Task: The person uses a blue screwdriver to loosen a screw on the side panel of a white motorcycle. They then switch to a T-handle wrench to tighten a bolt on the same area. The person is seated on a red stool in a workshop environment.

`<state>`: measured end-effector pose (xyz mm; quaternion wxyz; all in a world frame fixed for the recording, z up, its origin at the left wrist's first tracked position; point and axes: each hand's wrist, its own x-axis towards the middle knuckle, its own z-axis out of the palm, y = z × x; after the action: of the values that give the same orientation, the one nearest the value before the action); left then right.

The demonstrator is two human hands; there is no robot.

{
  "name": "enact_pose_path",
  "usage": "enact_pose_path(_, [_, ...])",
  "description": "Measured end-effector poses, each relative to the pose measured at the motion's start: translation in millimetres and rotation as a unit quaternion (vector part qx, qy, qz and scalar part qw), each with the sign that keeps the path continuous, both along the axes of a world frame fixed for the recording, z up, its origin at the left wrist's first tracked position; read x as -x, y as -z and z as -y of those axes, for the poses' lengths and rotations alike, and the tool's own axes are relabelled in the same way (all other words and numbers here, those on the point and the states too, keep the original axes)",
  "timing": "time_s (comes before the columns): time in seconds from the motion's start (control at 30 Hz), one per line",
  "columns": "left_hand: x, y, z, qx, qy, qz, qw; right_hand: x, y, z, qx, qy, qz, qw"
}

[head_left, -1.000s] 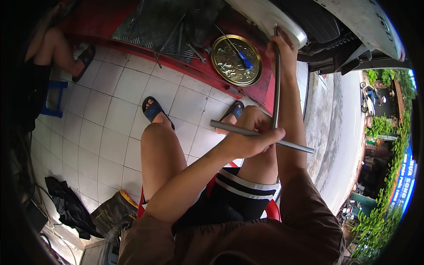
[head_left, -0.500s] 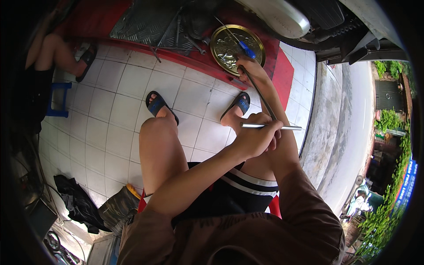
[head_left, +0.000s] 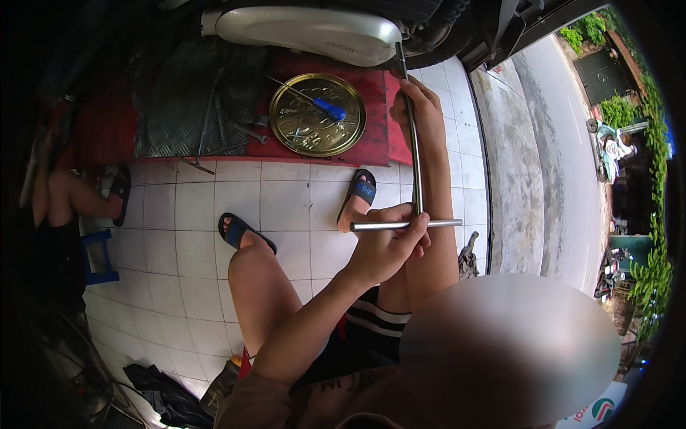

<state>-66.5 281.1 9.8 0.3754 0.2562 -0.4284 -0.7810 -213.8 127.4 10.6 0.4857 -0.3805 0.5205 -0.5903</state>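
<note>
My left hand [head_left: 391, 244] is closed around the crossbar of a long metal T-handle wrench [head_left: 415, 164], where bar and shaft meet. Farther up, my right hand [head_left: 420, 113] has its fingers wrapped round the shaft. The wrench's far end is at the right end of a motorbike's silver cover [head_left: 307, 32]; whether it sits on a bolt there I cannot tell. Left of my right hand, a round gold tray [head_left: 318, 146] holds a blue-handled screwdriver [head_left: 330, 109] and a few small metal parts.
The tray stands on a low red platform [head_left: 107, 129] with a dark ridged mat [head_left: 171, 121] and wrenches [head_left: 246, 131]. At the far left another person sits by a blue stool [head_left: 100, 257]. Dark cloth [head_left: 161, 393] lies on the tiled floor. A road [head_left: 564, 143] runs along the right.
Both hands still hold the T-handle wrench. Its far end and my right hand have moved from the tray's edge up to the silver cover. The whole view has turned and shifted.
</note>
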Motion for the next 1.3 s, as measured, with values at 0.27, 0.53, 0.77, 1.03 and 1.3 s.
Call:
enact_pose_path(0.27, [16.9, 6.3, 19.0, -0.026, -0.017, -0.03, 0.999, 16.3, 4.5, 29.2, 0.027, 0.041, 0.044, 0.998])
enact_pose_path(0.53, [26.5, 13.0, 19.9, -0.046, -0.009, -0.059, 0.997, 27.0, 5.6, 33.1, 0.02, 0.023, -0.005, 1.0])
enact_pose_path(0.77, [30.8, 23.4, 29.2, -0.214, 0.019, -0.121, 0.969, 29.9, 3.1, 37.1, 0.009, 0.026, -0.146, 0.989])
enact_pose_path(1.03, [33.0, 30.0, 35.9, -0.344, 0.069, -0.286, 0.892, 21.6, -0.2, 33.3, 0.004, 0.003, -0.061, 0.998])
enact_pose_path(1.3, [50.9, 39.6, 31.9, -0.396, 0.07, -0.278, 0.872, 15.2, -5.6, 17.7, -0.087, -0.023, -0.103, 0.991])
